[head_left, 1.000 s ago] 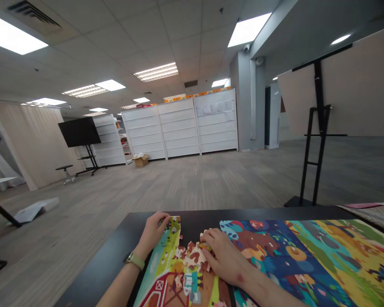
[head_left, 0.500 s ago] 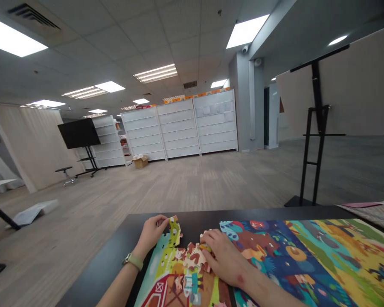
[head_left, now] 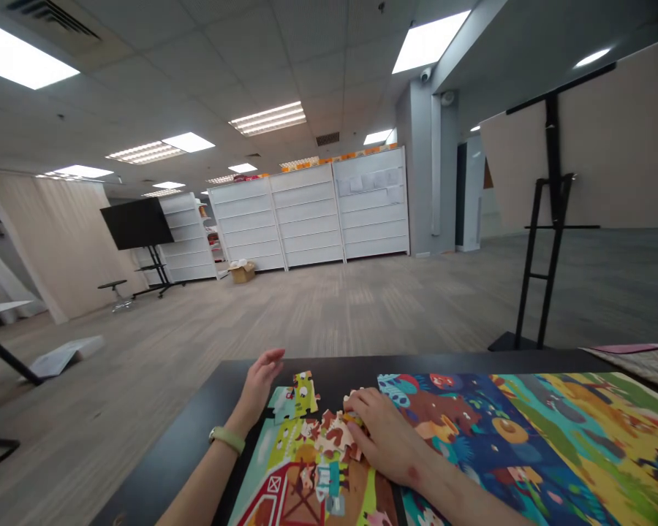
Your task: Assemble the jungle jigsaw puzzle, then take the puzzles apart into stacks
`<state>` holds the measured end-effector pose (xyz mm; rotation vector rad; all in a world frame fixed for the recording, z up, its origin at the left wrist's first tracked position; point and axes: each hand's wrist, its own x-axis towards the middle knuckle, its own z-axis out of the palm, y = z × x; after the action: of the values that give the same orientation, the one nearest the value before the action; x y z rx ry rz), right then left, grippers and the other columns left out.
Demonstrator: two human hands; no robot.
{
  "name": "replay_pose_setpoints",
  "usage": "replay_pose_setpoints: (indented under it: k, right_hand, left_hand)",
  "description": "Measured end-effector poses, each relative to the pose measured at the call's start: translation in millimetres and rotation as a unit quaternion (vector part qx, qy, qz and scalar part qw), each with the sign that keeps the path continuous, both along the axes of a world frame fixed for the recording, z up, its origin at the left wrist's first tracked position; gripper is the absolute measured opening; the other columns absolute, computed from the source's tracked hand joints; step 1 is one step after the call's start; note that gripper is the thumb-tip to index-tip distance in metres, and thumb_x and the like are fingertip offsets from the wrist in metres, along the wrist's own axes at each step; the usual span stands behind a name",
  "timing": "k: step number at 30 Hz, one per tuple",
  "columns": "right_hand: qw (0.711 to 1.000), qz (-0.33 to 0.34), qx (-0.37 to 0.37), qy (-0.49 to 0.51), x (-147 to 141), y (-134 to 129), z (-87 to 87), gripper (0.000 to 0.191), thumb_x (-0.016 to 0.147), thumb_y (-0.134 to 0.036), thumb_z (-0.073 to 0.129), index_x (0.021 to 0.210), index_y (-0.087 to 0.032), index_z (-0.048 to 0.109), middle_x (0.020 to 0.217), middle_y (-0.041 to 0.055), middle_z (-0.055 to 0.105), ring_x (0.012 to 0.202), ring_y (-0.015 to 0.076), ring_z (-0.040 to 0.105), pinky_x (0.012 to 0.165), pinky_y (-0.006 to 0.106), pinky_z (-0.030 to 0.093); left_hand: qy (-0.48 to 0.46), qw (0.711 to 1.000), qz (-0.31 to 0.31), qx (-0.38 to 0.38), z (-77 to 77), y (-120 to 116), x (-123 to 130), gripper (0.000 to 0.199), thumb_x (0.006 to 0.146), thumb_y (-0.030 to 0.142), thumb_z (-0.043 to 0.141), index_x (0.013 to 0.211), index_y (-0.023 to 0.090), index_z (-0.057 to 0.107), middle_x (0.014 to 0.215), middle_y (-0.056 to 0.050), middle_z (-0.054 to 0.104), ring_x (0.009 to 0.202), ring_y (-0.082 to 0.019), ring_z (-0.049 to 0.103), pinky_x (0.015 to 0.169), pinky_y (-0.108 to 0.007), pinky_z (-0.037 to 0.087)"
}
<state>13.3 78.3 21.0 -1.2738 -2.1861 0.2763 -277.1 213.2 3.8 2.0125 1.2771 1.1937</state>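
Observation:
A farm puzzle [head_left: 307, 475] lies on the dark table [head_left: 186, 431], with joined green pieces [head_left: 304, 394] at its upper left. Just left of those pieces my left hand [head_left: 260, 383] is raised, its fingers apart and nothing in them. My right hand [head_left: 381, 431] rests over the puzzle's upper right, fingers curled around loose pieces [head_left: 334, 435]; what lies under its fingertips is mostly hidden. Right of it is a colourful blue picture puzzle [head_left: 471, 431], beside a yellow and green one [head_left: 603, 431].
A patterned cloth [head_left: 641, 365] lies at the table's right edge. Beyond stand a black easel stand [head_left: 548, 270] with a white board, white shelves [head_left: 307, 219], a cardboard box [head_left: 242, 273] and a black screen [head_left: 137, 223].
My left hand has let go of the green piece and lifted up and slightly away to the left. The piece now lies at the puzzle's upper left. My right hand has barely moved.

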Motion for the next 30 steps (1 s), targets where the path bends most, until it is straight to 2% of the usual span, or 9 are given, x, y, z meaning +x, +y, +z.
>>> replay_pose_setpoints:
  k: [2,5,7,11,14,18,23,26,30]
  right_hand:
    - [1.000,0.000,0.000,-0.001,0.1,0.1,-0.1,0.017,0.094,-0.017,0.053,0.105,-0.021,0.066,0.106,0.0056,0.063,0.103,0.0238,0.055,0.093,0.037,0.043]
    - [1.000,-0.001,0.001,-0.003,0.5,-0.2,-0.1,0.017,0.095,-0.018,0.053,0.105,-0.021,0.066,0.106,0.0059,0.063,0.103,0.0239,0.055,0.093,0.037,0.043]
    - [1.000,-0.002,0.002,-0.003,0.6,-0.5,0.0,0.017,0.095,-0.018,0.053,0.106,-0.021,0.066,0.107,0.0061,0.063,0.104,0.0241,0.055,0.094,0.037,0.043]
    - [1.000,-0.004,0.002,-0.004,0.4,-1.1,0.5,0.017,0.095,-0.017,0.053,0.105,-0.021,0.066,0.107,0.0061,0.063,0.104,0.0238,0.055,0.094,0.037,0.043]
    - [1.000,-0.006,0.002,-0.005,0.3,-1.3,0.9,0.017,0.095,-0.017,0.053,0.104,-0.021,0.066,0.106,0.0059,0.063,0.103,0.0235,0.056,0.093,0.036,0.043]
    - [1.000,-0.007,0.005,-0.003,0.6,-2.0,0.9,0.017,0.095,-0.019,0.053,0.106,-0.022,0.066,0.107,0.0060,0.064,0.105,0.0234,0.056,0.094,0.036,0.044]
    - [1.000,-0.008,0.005,0.000,0.5,-3.0,0.7,0.017,0.095,-0.019,0.053,0.106,-0.022,0.066,0.108,0.0060,0.064,0.105,0.0234,0.055,0.095,0.036,0.043]
    - [1.000,-0.010,0.004,0.000,0.3,-3.0,0.9,0.018,0.095,-0.018,0.053,0.106,-0.022,0.066,0.108,0.0058,0.064,0.105,0.0234,0.055,0.095,0.036,0.043]
    - [1.000,-0.009,0.003,0.000,0.0,-2.2,1.5,0.017,0.094,-0.018,0.054,0.105,-0.022,0.066,0.108,0.0058,0.064,0.105,0.0236,0.056,0.095,0.036,0.043]
  left_hand:
    - [0.014,1.000,-0.005,-0.007,3.7,-2.1,-4.9,0.050,0.091,0.044,0.048,0.126,0.015,0.066,0.131,-0.015,0.066,0.122,-0.029,0.061,0.097,-0.039,0.051]
    - [0.083,0.995,-0.039,-0.025,10.2,-10.5,-14.1,0.043,0.076,0.046,0.072,0.111,0.022,0.075,0.114,-0.009,0.074,0.107,-0.029,0.066,0.094,-0.038,0.051]
    - [0.126,0.990,-0.050,-0.034,13.1,-14.2,-22.0,0.043,0.068,0.044,0.080,0.106,0.025,0.077,0.107,-0.007,0.076,0.099,-0.028,0.068,0.091,-0.037,0.051]
    - [0.168,0.985,-0.007,-0.035,12.4,-9.5,-41.2,0.045,0.071,0.046,0.075,0.110,0.024,0.076,0.104,-0.008,0.076,0.096,-0.029,0.068,0.087,-0.038,0.052]
    - [0.181,0.983,0.036,-0.017,8.9,-3.3,-47.3,0.040,0.077,0.050,0.067,0.104,0.022,0.076,0.104,-0.011,0.075,0.100,-0.032,0.067,0.092,-0.044,0.050]
    - [0.189,0.981,0.040,0.018,2.7,-6.0,-25.0,0.042,0.089,0.050,0.054,0.113,0.021,0.073,0.120,-0.014,0.070,0.117,-0.035,0.059,0.106,-0.051,0.041]
    - [0.190,0.981,-0.030,0.015,-6.4,-19.9,15.2,0.046,0.089,0.042,0.062,0.133,0.025,0.065,0.134,-0.011,0.065,0.127,-0.032,0.056,0.111,-0.047,0.038]
    - [0.174,0.983,-0.057,0.006,-4.5,-24.9,20.9,0.048,0.085,0.033,0.066,0.132,0.026,0.064,0.133,-0.010,0.065,0.125,-0.030,0.058,0.109,-0.044,0.041]
    - [0.142,0.987,-0.073,0.010,4.8,-30.6,22.2,0.056,0.077,0.022,0.069,0.132,0.026,0.062,0.123,-0.008,0.067,0.113,-0.026,0.063,0.097,-0.037,0.050]
